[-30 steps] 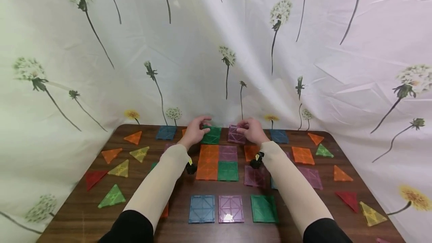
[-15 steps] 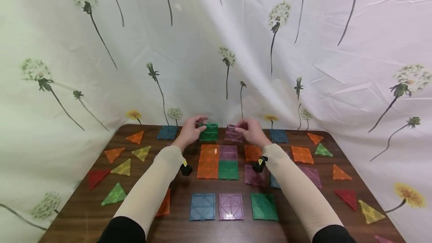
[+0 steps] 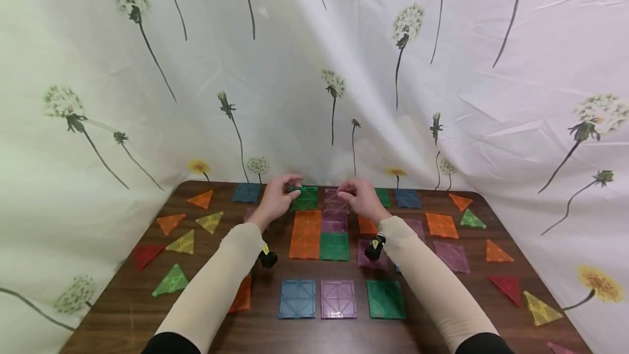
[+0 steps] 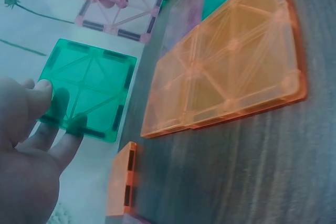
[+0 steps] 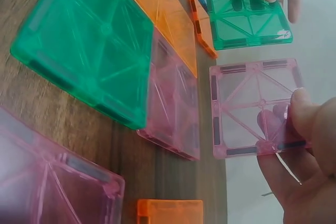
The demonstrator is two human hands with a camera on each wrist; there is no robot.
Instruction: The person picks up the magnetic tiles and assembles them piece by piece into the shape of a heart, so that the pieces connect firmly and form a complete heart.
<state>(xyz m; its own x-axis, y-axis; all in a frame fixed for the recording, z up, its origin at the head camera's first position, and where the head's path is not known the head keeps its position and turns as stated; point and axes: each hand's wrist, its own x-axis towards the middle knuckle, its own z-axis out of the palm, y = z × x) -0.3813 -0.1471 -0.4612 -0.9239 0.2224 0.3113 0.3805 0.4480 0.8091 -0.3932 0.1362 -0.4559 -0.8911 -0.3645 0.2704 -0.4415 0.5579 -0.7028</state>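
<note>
My left hand (image 3: 275, 199) pinches a green square magnetic tile (image 4: 92, 80) at its outer edge, thumb on one face and fingers behind. My right hand (image 3: 366, 201) holds a purple square magnetic tile (image 5: 239, 90) the same way, its fingers showing through the clear plastic. Both tiles are tilted up at the far edge of the table, side by side with a narrow gap between them. Just nearer lies a flat block of tiles: two orange squares (image 3: 306, 235) on the left, a purple square (image 3: 334, 223) and a green square (image 3: 334, 247) on the right. In the head view, the held purple tile meets the block's far edge.
In front lie a blue square (image 3: 297, 299), a purple square (image 3: 338, 299) and a green square (image 3: 386, 299) in a row. Triangles, such as a yellow one (image 3: 182, 242) and a red one (image 3: 506, 289), flank both sides. A flowered curtain (image 3: 295, 97) rises behind the table (image 3: 339, 337).
Both hands have shifted slightly left with their tiles, and the gap between the tiles has narrowed. The purple tile has come lower, toward the block.
</note>
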